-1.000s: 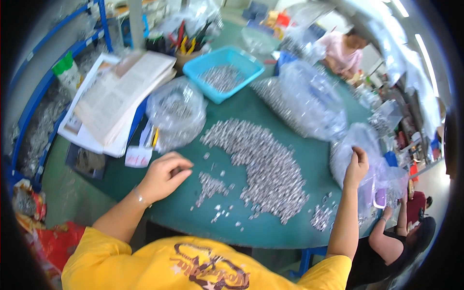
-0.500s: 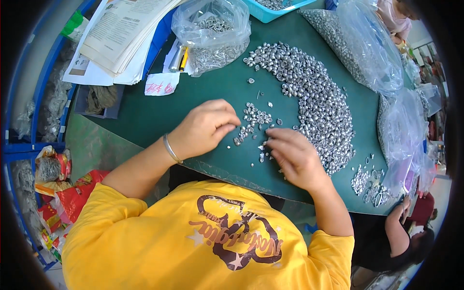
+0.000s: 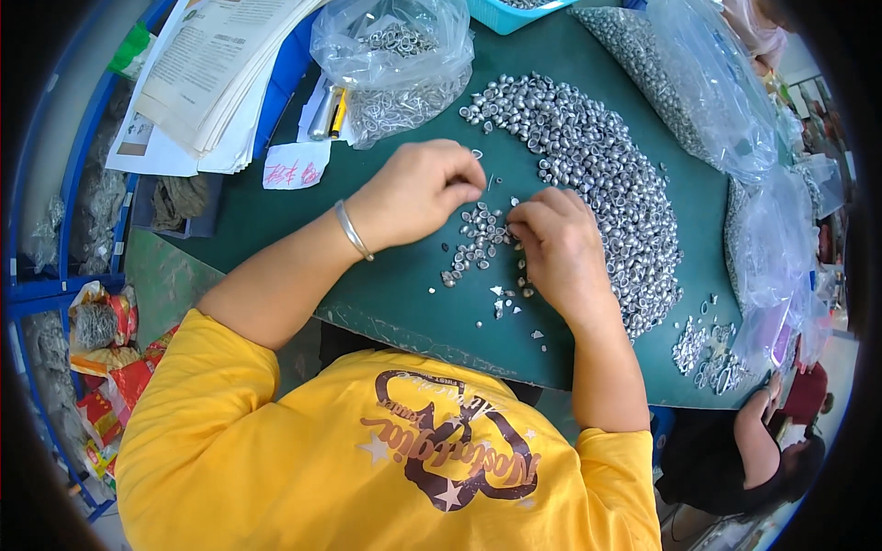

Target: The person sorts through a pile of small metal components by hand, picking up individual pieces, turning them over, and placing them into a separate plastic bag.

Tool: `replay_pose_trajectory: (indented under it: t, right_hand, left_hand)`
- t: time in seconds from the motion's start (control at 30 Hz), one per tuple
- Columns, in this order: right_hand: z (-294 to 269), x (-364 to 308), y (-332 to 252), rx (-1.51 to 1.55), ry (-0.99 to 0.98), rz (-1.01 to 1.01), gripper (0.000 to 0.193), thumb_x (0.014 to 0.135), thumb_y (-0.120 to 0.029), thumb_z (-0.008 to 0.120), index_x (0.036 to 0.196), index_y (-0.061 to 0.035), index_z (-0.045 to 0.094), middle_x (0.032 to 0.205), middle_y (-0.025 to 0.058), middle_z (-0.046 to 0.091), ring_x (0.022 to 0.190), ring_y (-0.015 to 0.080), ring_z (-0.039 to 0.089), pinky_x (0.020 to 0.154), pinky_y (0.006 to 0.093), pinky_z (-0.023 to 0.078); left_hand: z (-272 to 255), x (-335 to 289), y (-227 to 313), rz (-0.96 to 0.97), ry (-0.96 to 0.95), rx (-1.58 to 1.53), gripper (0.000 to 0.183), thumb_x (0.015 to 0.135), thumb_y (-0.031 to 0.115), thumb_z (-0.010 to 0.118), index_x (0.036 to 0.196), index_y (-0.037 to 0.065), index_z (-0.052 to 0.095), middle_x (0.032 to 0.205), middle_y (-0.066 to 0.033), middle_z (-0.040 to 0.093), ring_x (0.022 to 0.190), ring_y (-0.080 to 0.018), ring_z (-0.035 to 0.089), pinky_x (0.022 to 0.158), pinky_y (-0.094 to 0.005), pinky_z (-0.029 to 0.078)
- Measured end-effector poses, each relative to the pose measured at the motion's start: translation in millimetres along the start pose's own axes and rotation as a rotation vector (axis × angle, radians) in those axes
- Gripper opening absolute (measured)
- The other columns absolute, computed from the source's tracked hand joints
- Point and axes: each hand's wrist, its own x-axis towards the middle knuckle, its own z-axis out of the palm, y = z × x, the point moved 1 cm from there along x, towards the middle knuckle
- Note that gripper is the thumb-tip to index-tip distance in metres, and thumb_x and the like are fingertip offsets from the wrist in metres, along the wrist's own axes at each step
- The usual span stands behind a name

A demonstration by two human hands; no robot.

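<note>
Metal pieces (image 3: 481, 235), left of heap (image 3: 617, 184): apparently being sorted; fine pinching called for. Left hand (image 3: 418, 195), right hand (image 3: 557, 246): fingers curled; any grasp cannot be told.

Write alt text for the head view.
A person's left hand and right hand are close together at a small cluster of metal pieces on a green table. A larger curved pile lies to the right, with clear bags behind.

We note bright, even light, white glints on the clear plastic bag (image 3: 706, 87) upper right, rim curving into black.
</note>
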Motion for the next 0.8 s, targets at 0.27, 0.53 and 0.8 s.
replay_pose_trajectory:
  t: [0.27,0.53,0.8]
  right_hand:
    - [-14.2,-1.0,18.3,0.987,0.037,0.648,0.009,0.08,-0.001,0.053,0.087,0.0004,0.059,0.076,0.0023,0.059,0.063,0.0081,0.054,0.054,0.0215,0.043]
    - [8.5,6.6,-3.3,0.198,-0.008,0.165,0.008,0.074,-0.002,0.062,0.082,-0.0037,0.064,0.076,0.0112,0.054,0.067,0.03,0.058,0.059,0.0363,0.048]
    - [-7.3,5.1,11.3,1.007,0.038,0.559,0.008,0.08,-0.002,0.057,0.087,0.001,0.061,0.079,0.008,0.057,0.063,0.0151,0.055,0.049,0.0252,0.042]
  left_hand:
    - [-4.7,2.8,-3.5,-0.22,-0.004,-0.282,0.008,0.079,0.0,0.058,0.086,0.0,0.059,0.08,-0.0022,0.058,0.068,-0.0086,0.056,0.062,-0.0216,0.047]
    - [10.4,0.8,5.1,0.09,-0.045,0.224,0.011,0.072,0.002,0.067,0.079,0.002,0.06,0.08,-0.0119,0.055,0.073,-0.0288,0.056,0.065,-0.0334,0.046]
    - [6.2,1.4,6.4,-0.072,-0.053,-0.071,0.01,0.074,0.0,0.064,0.08,0.0,0.056,0.074,-0.0043,0.055,0.062,-0.0131,0.053,0.057,-0.025,0.044]
